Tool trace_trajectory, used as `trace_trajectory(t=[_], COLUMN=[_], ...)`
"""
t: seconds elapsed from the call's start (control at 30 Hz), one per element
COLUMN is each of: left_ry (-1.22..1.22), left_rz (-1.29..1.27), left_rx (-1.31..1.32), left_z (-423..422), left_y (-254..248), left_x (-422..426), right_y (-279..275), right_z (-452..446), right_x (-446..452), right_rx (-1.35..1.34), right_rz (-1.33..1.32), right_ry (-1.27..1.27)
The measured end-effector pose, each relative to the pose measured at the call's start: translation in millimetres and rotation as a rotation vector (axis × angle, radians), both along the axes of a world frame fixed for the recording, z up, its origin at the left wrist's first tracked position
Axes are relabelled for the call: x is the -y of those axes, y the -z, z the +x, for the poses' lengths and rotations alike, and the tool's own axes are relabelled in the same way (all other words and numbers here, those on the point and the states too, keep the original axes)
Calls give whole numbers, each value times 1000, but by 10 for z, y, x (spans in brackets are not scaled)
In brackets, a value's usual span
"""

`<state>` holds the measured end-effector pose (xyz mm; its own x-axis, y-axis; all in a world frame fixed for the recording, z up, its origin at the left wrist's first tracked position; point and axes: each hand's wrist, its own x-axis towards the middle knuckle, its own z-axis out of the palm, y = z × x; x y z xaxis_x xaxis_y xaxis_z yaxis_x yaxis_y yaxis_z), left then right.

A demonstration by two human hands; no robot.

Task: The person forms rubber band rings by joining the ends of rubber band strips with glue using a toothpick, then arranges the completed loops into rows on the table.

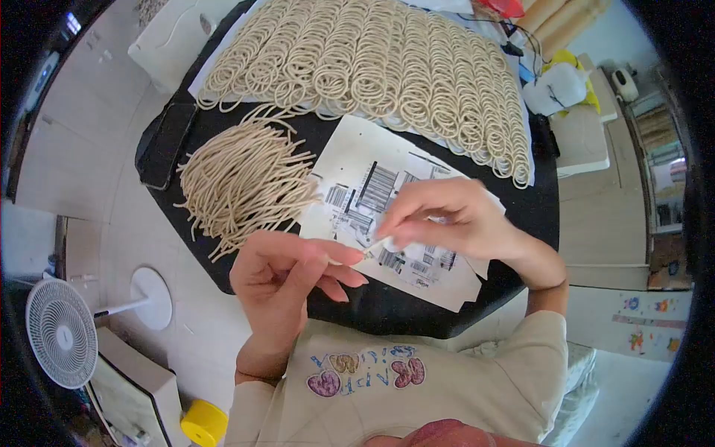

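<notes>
My left hand (298, 272) pinches one end of a short beige cord between thumb and forefinger, its other fingers spread below. My right hand (439, 220) is closed on a thin pale piece (377, 244) that reaches down toward my left fingertips; whether it is part of the same cord is too small to tell. Both hands are over white sheets with printed barcodes (376, 186). Left of the sheets lies a loose pile of beige cords (242, 179). Rows of overlapping beige rings (372, 74) cover the far part of the table.
A black cloth (216, 257) covers the table. A dark phone (170, 145) lies at its left edge. A white container (555, 89) and cables are at the far right. On the floor at left are a white fan (62, 335) and a yellow round object (203, 422).
</notes>
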<state>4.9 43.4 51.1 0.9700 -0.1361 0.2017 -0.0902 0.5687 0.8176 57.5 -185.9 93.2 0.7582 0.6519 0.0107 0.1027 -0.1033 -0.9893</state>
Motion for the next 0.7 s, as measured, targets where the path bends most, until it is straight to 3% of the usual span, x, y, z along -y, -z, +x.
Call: trace_trajectory(t=[0.27,0.37,0.47,0.57,0.7], left_ry=[123,83,131,75,-35], left_rz=[123,252,307,484,640], left_rx=[-195,-180,-211,-90,151], left_z=[-11,-70,-168,-183,-113], left_y=[255,381,454,511,524], left_x=[303,390,419,480,517], right_y=[371,376,372,403,441], right_z=[-188,-203,-331,-312,-336], right_x=[461,490,527,508,482], right_rx=[-334,-216,-379,-485,-354], right_rz=[545,379,146,-16,-173], right_ry=[129,112,248,331,392])
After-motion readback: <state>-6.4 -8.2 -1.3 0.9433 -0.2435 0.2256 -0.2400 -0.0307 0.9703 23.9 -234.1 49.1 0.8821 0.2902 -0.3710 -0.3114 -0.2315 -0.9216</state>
